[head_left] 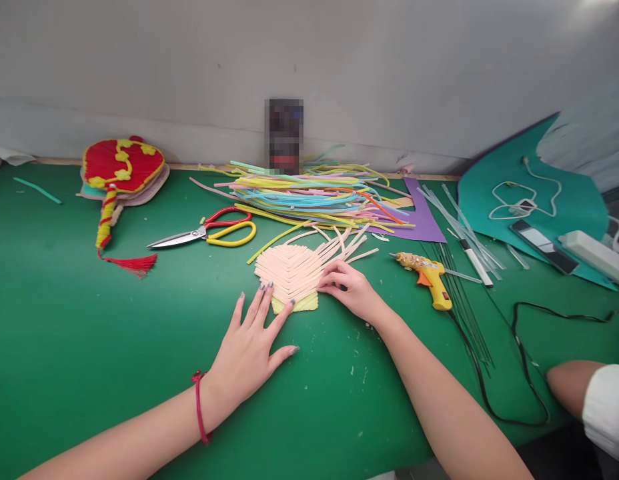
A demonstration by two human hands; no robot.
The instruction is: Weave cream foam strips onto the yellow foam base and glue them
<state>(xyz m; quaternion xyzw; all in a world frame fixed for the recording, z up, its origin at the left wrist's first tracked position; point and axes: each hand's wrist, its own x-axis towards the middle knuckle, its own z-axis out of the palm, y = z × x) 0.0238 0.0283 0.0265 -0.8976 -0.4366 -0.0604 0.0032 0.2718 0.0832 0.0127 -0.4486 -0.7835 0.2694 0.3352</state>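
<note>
- One green table carries everything; the work sits at its middle, towards the near edge.
- A heap of coloured strips lies along the far edge, unused.
- A red tasselled fan lies by the far left corner.
- The peach woven panel looks about half done: tight chevron rows at its left, loose strip ends fanning out unwoven at its far right, and a yellow layer showing beneath its near edge.
- The left hand lies flat with fingers spread, tips pressing the panel's near edge and grasping nothing.
- The right hand is curled, its fingertips nipping the panel's right edge.
- Scissors rest left of the panel and a yellow glue gun right of it, both untouched.
</note>
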